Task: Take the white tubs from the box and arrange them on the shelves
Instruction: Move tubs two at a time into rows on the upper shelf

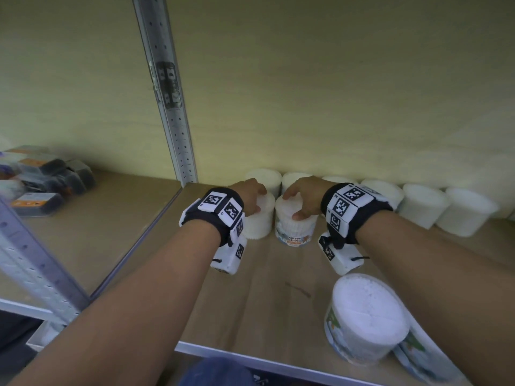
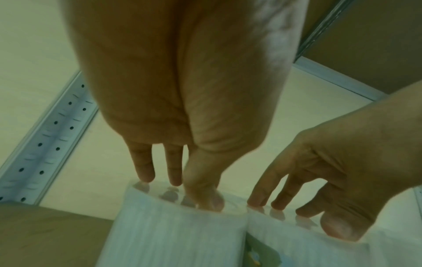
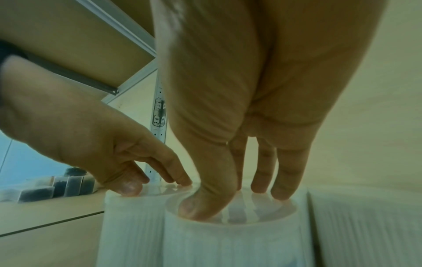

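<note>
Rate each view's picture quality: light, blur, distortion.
Head view: dim yellowish light, the wide lens slants the shelf upright, the back-row tubs look washed out. Left wrist view: green cast, the left hand dark and motion-smeared. Right wrist view: same cast, the right hand looms huge, and the tub lid under it mirrors the fingertips.

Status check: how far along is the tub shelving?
Done: a row of white tubs lines the back of the shelf. In hand: the left hand rests fingertips on the plain tub, the right hand on the labelled tub, side by side before that row. Left: a larger tub sits apart near the front edge; the box is out of view.
</note>
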{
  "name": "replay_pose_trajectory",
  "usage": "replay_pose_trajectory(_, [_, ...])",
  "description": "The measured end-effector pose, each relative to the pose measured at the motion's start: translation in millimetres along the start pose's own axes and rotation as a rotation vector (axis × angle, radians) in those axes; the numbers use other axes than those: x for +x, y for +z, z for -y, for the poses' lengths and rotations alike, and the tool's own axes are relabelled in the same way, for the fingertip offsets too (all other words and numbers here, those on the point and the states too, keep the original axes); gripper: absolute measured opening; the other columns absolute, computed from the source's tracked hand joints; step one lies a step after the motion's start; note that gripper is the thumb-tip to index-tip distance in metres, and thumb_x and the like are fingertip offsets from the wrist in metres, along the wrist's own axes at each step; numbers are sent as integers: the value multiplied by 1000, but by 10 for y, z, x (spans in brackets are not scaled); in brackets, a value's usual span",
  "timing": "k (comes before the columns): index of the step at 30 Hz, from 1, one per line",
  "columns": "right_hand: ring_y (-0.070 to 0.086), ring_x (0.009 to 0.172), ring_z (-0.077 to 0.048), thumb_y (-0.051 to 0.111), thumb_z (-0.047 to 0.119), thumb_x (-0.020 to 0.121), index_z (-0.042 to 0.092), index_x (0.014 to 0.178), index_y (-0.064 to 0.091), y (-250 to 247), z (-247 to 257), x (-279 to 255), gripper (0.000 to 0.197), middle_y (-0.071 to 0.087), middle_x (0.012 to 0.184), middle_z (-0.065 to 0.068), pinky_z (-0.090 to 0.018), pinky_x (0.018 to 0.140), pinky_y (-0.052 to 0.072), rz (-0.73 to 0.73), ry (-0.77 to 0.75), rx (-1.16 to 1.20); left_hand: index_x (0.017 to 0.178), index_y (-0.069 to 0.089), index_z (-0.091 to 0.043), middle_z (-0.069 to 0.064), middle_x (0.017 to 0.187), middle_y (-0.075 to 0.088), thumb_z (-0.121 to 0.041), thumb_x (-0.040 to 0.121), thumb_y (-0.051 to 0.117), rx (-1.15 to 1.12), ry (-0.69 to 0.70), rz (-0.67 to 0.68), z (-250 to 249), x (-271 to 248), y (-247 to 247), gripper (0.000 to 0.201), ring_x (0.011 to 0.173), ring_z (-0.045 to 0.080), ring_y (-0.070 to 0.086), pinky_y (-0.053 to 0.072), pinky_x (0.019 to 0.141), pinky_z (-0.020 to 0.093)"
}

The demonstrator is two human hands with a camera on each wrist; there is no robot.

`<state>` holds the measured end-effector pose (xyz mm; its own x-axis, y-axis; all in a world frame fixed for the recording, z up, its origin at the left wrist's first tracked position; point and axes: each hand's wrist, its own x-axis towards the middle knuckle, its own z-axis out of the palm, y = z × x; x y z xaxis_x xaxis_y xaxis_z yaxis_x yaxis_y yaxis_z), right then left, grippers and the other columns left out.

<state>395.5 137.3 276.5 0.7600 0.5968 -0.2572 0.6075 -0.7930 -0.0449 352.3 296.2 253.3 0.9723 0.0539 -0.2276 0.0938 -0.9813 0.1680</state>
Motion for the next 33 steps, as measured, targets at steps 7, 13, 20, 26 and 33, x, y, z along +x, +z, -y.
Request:
replay_pose_trajectory(7, [45,132,-22,71,26,84,17,141,46,3,-28,13,63,45,146,-3,-27,104,36,1,0,21,142,41,-21,5,154,30,7,88,45,-40,73,16,15,11,-68,61,141,24,31,29,111,31])
replay_pose_trajectory(13, [43,133,-22,70,24,85,16,142,45,3,-38,3,62,43,147,-3,-26,105,34,-2,-1,38,140,41,-18,8,145,32,-14,92,50,-47,-42,-155,-27,39,-87,49,136,30,26,36,108,43])
replay_pose_trajectory(20, [41,135,-22,69,25,86,15,143,43,0,-41,-5,63,40,149,-4,-26,106,33,1,-15,36,137,42,-6,17,140,38,-46,91,53,70,-107,-123,-57,35,47,62,128,33,39,36,102,38])
replay_pose_trajectory(26, [42,134,-22,70,26,86,14,142,44,12,-50,9,63,43,147,-4,-27,107,33,-9,-23,26,142,38,-10,13,146,34,-39,92,55,16,-82,-105,-39,31,44,60,133,30,37,33,106,34])
replay_pose_trajectory(33, [42,134,-22,69,26,86,14,142,44,14,-49,23,63,42,148,-4,-27,107,34,-10,-27,8,145,37,-18,6,153,30,-6,91,55,-105,18,-5,20,18,-32,58,139,23,33,33,107,29])
